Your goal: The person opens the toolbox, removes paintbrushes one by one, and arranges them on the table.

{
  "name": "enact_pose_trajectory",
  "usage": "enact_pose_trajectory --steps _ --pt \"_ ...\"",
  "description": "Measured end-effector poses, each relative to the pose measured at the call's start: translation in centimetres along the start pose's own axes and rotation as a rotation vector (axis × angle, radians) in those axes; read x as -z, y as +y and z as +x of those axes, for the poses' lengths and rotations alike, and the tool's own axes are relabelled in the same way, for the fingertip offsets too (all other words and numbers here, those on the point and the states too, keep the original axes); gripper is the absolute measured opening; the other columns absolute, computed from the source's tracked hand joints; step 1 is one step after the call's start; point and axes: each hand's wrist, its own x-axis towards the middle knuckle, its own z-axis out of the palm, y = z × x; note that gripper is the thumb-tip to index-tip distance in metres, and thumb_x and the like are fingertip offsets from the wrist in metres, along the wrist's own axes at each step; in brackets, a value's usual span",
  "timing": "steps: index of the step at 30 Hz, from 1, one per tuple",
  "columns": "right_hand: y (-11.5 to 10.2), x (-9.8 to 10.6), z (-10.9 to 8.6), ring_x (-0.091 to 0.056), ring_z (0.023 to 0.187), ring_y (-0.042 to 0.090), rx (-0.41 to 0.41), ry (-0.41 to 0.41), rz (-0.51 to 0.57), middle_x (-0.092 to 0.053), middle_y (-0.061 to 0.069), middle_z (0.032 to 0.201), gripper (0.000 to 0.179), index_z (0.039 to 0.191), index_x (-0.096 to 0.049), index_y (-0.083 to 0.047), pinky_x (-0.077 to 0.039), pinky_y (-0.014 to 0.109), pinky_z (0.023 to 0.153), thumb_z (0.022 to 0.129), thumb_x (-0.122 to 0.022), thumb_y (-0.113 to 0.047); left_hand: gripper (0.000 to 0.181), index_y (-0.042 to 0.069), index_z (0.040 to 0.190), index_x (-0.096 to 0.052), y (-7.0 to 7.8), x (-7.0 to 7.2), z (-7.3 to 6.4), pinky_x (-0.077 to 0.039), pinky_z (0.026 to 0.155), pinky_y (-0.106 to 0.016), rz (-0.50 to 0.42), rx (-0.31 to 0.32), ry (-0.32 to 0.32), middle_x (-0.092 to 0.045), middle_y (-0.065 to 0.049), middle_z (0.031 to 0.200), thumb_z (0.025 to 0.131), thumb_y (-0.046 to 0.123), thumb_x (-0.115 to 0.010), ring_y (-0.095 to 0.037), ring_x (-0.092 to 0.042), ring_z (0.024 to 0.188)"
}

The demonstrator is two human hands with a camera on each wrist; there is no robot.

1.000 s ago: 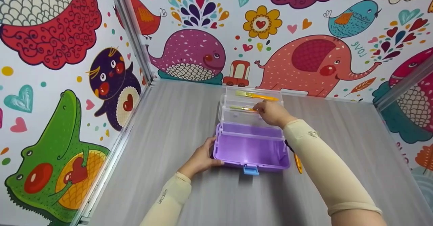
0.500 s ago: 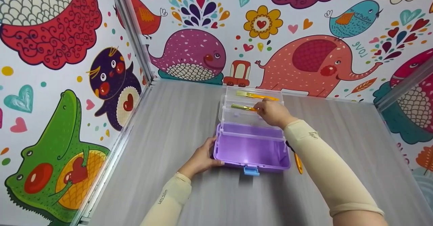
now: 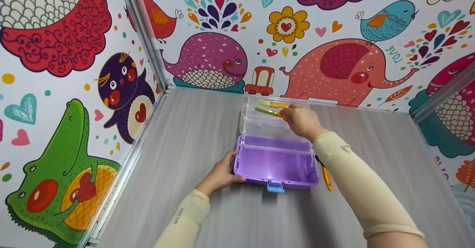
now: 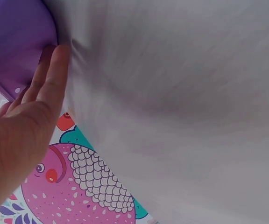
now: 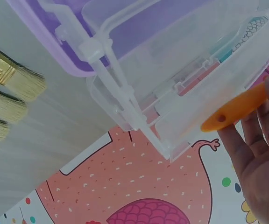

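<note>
A purple box [image 3: 274, 164] stands open on the table, with clear tiered trays [image 3: 267, 127] unfolded behind it. At its front left corner my left hand [image 3: 221, 172] rests against the side, thumb at the front; its fingers [image 4: 50, 77] look straight in the left wrist view. My right hand [image 3: 302, 121] is over the upper trays and pinches a paintbrush [image 3: 268, 111] with an orange handle and pale bristles pointing left. Behind it, another paintbrush [image 3: 269, 103] lies in the rearmost tray, its handle partly covered by my hand.
Several paintbrushes [image 5: 8, 105] lie on the table right of the box; from the head only an orange handle [image 3: 326, 177] shows beside my forearm. A blue latch [image 3: 275, 187] hangs open at the box front. Patterned walls [image 3: 207, 18] border the grey table [image 3: 178, 129].
My right hand has raised the paintbrush and shifted it slightly back, so its bristle end now sits closer to the brush behind. My left hand has stayed at the box corner.
</note>
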Motion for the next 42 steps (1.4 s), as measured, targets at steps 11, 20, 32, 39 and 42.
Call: enact_pose_trajectory --steps 11,20,32,39,42 --pt "0.7 2.2 -1.1 -0.065 0.082 0.031 -0.078 0.025 0.075 -0.067 0.01 0.096 0.023 0.113 -0.074 -0.008 -0.055 0.049 0.073 0.09 -0.071 -0.007 0.097 0.001 0.149 -0.034 -0.1 0.0 -0.1 -0.028 0.114 -0.047 0.01 0.001 -0.001 -0.043 -0.023 0.15 0.07 0.005 -0.089 -0.036 -0.042 0.136" --pt "2.1 3.5 -2.8 -0.068 0.089 0.033 -0.09 -0.014 0.281 -0.071 0.016 0.099 0.022 0.111 -0.073 0.0 -0.056 0.05 0.081 0.09 -0.067 -0.001 0.096 0.001 0.148 -0.035 -0.4 0.0 0.0 -0.026 0.115 -0.049 0.015 -0.006 -0.001 -0.045 -0.023 0.148 0.07 0.009 -0.09 -0.036 -0.041 0.137" --pt "3.9 4.1 -6.1 -0.07 0.093 0.035 -0.148 -0.074 0.392 -0.072 0.018 0.104 0.027 0.119 -0.071 0.001 -0.056 0.052 0.083 0.092 -0.065 -0.002 0.097 0.0 0.15 -0.033 -0.2 -0.1 0.0 -0.028 0.115 -0.047 0.01 -0.003 -0.008 -0.044 -0.024 0.149 0.07 0.006 -0.089 -0.036 -0.042 0.136" --pt "5.4 4.1 -8.2 -0.067 0.097 0.034 -0.232 -0.134 0.422 -0.07 0.018 0.11 0.03 0.125 -0.067 0.002 -0.056 0.049 0.084 0.096 -0.061 -0.002 0.096 0.0 0.149 -0.034 -0.1 0.0 -0.1 -0.027 0.114 -0.05 0.027 0.001 -0.002 -0.045 -0.023 0.148 0.07 0.008 -0.089 -0.037 -0.043 0.135" --pt "5.8 4.1 -8.8 -0.067 0.096 0.032 -0.263 -0.152 0.438 -0.069 0.017 0.111 0.03 0.126 -0.067 0.001 -0.057 0.048 0.083 0.096 -0.061 -0.003 0.096 0.001 0.149 -0.034 -0.1 0.0 -0.1 -0.027 0.115 -0.049 0.03 0.008 -0.002 -0.045 -0.023 0.148 0.071 0.009 -0.089 -0.037 -0.044 0.135"
